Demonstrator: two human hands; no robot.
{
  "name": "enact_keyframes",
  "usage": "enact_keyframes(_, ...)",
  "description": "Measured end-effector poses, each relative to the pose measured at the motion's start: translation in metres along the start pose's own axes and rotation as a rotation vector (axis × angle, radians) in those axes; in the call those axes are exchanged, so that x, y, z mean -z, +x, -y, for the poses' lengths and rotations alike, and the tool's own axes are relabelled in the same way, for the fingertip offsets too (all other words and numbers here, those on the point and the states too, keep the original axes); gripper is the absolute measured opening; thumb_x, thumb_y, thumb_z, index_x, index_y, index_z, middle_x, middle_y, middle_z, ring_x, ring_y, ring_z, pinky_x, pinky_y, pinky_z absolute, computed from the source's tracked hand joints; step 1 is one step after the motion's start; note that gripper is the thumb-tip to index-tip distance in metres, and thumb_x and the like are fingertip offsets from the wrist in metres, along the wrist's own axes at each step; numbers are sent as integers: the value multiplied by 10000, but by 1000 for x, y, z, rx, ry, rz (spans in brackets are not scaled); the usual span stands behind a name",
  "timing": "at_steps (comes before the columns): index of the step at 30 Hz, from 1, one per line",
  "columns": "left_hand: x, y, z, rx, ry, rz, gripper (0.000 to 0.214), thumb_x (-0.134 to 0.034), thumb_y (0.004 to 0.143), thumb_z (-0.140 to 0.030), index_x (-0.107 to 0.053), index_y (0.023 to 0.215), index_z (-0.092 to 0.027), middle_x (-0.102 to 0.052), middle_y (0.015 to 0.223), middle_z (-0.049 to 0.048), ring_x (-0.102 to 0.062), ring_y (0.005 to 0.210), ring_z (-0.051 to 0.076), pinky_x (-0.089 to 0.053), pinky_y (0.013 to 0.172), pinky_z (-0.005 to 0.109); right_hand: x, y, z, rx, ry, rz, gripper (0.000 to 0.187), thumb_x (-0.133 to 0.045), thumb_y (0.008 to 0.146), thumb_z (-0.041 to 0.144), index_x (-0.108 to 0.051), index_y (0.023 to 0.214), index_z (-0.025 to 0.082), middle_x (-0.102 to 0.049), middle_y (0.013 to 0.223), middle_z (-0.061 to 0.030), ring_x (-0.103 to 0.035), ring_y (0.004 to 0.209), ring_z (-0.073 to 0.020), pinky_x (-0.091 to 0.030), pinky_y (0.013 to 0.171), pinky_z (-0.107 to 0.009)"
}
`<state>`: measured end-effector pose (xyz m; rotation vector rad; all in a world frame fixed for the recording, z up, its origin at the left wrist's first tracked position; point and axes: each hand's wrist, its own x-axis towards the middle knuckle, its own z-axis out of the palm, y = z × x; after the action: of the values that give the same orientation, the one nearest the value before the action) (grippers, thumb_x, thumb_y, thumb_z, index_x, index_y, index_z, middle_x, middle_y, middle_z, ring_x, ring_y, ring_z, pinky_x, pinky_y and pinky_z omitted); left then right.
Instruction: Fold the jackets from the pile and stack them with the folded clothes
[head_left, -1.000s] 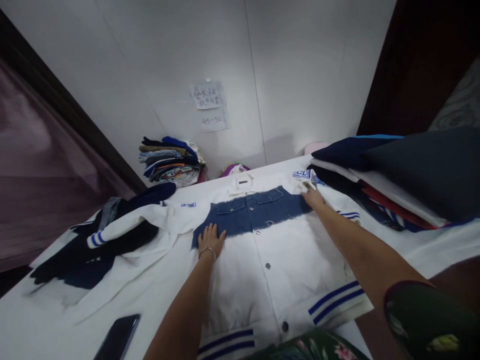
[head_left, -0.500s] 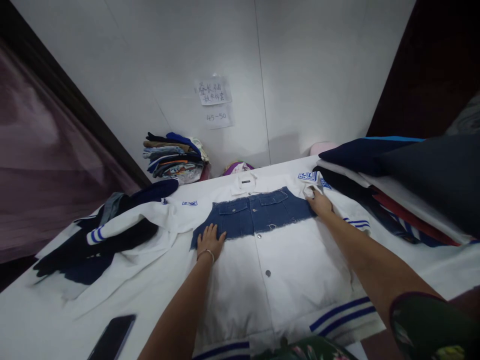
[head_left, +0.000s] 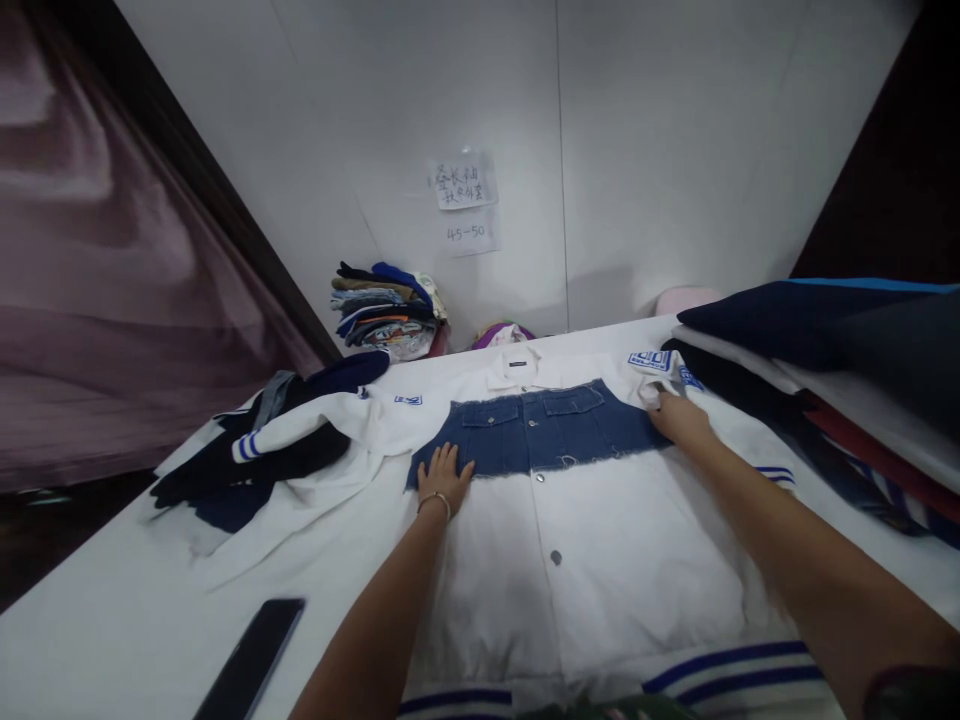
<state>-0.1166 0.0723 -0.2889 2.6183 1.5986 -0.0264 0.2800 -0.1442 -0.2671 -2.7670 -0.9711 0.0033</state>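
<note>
A white jacket (head_left: pixel 600 560) with a blue denim panel (head_left: pixel 517 435) across its chest lies front side up, its collar at the far end and its striped hem towards me. My left hand (head_left: pixel 444 480), a bracelet at the wrist, rests flat on the lower left edge of the denim, fingers spread. At the right armhole my right hand (head_left: pixel 684 422) pinches the jacket's fabric between thumb and fingers. The left sleeve (head_left: pixel 300 425) is bent out over dark garments; the right sleeve (head_left: pixel 739 430) runs partly behind my forearm.
On the left are dark clothes (head_left: pixel 225 490) and a phone (head_left: pixel 251 655). A folded clothes pile (head_left: pixel 386 315) stands at the back, below paper signs (head_left: pixel 465 200) on the wall. Another large clothes stack (head_left: pixel 840 370) fills the right side of the white table (head_left: pixel 82 620).
The view has turned a little left, so everything appears farther right. Both hands stay at about the same places on the jacket, which still lies spread out.
</note>
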Motion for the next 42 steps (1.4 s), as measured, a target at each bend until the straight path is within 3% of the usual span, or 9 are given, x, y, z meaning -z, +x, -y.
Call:
enact_keyframes(7,1,-1,-2,3,13,-4,623,-271,926,-520,-332,1455,-195,-240,1549,43,-163,1435,229,-142,1153,510,-3,3,53,653,41,-234,473,-376,917,387,-498,1309,152,-451,1408,-152,-393,1300,-283,-341,1044,-435)
enact_keyframes(10,1,-2,-2,0,13,-19,615,-270,929,-522,-338,1451,-205,-253,1546,43,-173,1433,229,-152,1152,506,-19,20,63,557,-10,-163,521,-377,920,438,-445,1351,152,-363,1474,-153,-274,1371,-305,-276,1074,-492)
enact_keyframes(16,-3,-2,0,-1,7,-17,618,-271,932,-523,-330,1454,-200,-244,1548,39,-165,1434,216,-126,1158,497,-49,47,44,193,-91,17,610,-321,906,565,-513,1267,112,-416,1416,-200,-336,1319,-354,-276,1036,-558)
enact_keyframes(19,-5,-1,0,1,13,-21,616,-271,932,-523,-326,1455,-202,-239,1550,44,-161,1435,222,-126,1156,502,-52,46,70,333,-70,-91,615,-325,914,519,-463,1329,87,-345,1472,-200,-248,1371,-351,-202,1088,-543)
enact_keyframes(24,-3,-2,-2,13,9,-16,616,-283,928,-523,-337,1450,-200,-253,1546,48,-173,1432,226,-123,1157,499,-50,44,162,733,120,-49,490,-358,914,332,-471,1334,107,-460,1411,-139,-332,1341,-274,-274,1088,-403)
enact_keyframes(27,-2,-3,-2,15,-2,-12,613,-287,927,-519,-342,1448,-201,-254,1545,44,-175,1432,219,-118,1160,491,-56,45,217,789,150,-16,456,-361,901,255,-487,1318,120,-498,1378,-126,-365,1322,-247,-288,1077,-382)
enact_keyframes(31,-3,-5,-1,7,-18,-14,616,-281,926,-522,-339,1449,-202,-251,1546,37,-168,1434,215,-116,1161,492,-76,47,268,832,133,39,518,-377,911,319,-403,1389,122,-369,1483,-128,-248,1391,-257,-224,1108,-433)
enact_keyframes(35,-5,-5,0,4,-27,-18,619,-278,924,-527,-337,1449,-205,-257,1545,34,-163,1435,218,-116,1162,497,-95,48,289,860,82,142,591,-371,909,509,-423,1377,152,-374,1478,-140,-272,1384,-279,-193,1108,-498)
enact_keyframes(42,-4,-3,0,4,-31,-24,603,-291,924,-515,-351,1442,-213,-263,1542,37,-175,1432,224,-127,1158,504,-94,40,290,851,58,178,552,-326,929,520,-478,1323,165,-394,1462,-147,-291,1374,-278,-167,1106,-514)
